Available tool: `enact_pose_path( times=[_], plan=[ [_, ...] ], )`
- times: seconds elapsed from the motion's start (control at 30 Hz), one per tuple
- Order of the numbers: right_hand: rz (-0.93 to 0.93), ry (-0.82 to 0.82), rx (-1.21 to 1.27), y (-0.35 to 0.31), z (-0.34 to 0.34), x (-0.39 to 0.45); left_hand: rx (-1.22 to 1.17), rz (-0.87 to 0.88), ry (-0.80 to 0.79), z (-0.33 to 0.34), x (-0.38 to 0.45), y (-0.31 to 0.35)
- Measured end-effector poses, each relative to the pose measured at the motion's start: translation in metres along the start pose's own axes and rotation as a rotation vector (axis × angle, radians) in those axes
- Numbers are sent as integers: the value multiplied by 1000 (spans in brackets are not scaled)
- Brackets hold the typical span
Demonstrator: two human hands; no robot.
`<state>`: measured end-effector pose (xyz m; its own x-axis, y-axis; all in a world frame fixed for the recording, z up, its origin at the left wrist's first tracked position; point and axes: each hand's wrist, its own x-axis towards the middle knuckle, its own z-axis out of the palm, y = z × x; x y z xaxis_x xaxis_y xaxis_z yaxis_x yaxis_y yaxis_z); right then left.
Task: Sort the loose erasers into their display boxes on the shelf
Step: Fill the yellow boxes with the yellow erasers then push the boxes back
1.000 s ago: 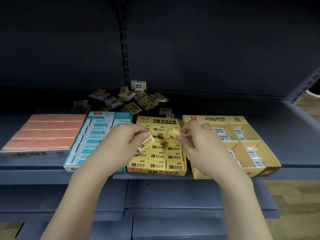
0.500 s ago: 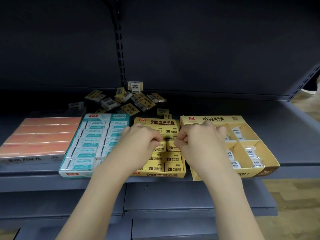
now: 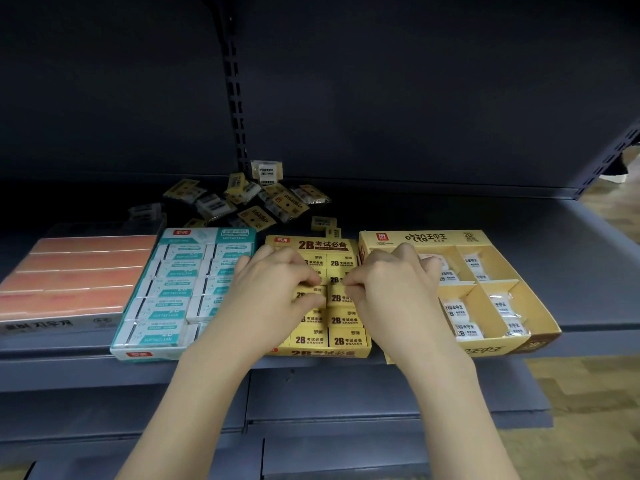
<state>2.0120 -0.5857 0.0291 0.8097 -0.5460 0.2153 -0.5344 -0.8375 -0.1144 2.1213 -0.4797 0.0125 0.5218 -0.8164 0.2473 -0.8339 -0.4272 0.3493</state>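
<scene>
The yellow 2B display box (image 3: 322, 244) sits mid-shelf, packed with rows of yellow erasers. Both my hands hover over its middle. My left hand (image 3: 273, 292) pinches a yellow 2B eraser (image 3: 300, 294) between thumb and fingers, low in the left column. My right hand (image 3: 391, 289) has its fingertips closed on the top edge of another yellow 2B eraser (image 3: 337, 298) in the right column. The two erasers lie side by side, level with the packed rows. A pile of loose wrapped erasers (image 3: 249, 202) lies behind the boxes at the back of the shelf.
A teal-and-white eraser box (image 3: 207, 234) stands to the left, with an orange box (image 3: 79, 271) beyond it. At the right is a yellow box with compartments (image 3: 426, 238) that holds white wrapped erasers. The grey shelf (image 3: 571, 265) stretches right; lower shelves sit below.
Both hands have dropped from above the yellow box down into it. The two erasers they held tilted in the air now sit among the packed rows.
</scene>
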Motion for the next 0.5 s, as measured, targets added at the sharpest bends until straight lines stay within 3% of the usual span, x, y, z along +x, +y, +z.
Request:
enact_pose_path(
  times=[0.4,0.5],
  plan=[
    [-70,-10,30,3,3,-3,9,-18,-15,-1,-1,0],
    [-88,52,57,3,3,-1,-1,10,-38,-4,2,-1]
  ],
)
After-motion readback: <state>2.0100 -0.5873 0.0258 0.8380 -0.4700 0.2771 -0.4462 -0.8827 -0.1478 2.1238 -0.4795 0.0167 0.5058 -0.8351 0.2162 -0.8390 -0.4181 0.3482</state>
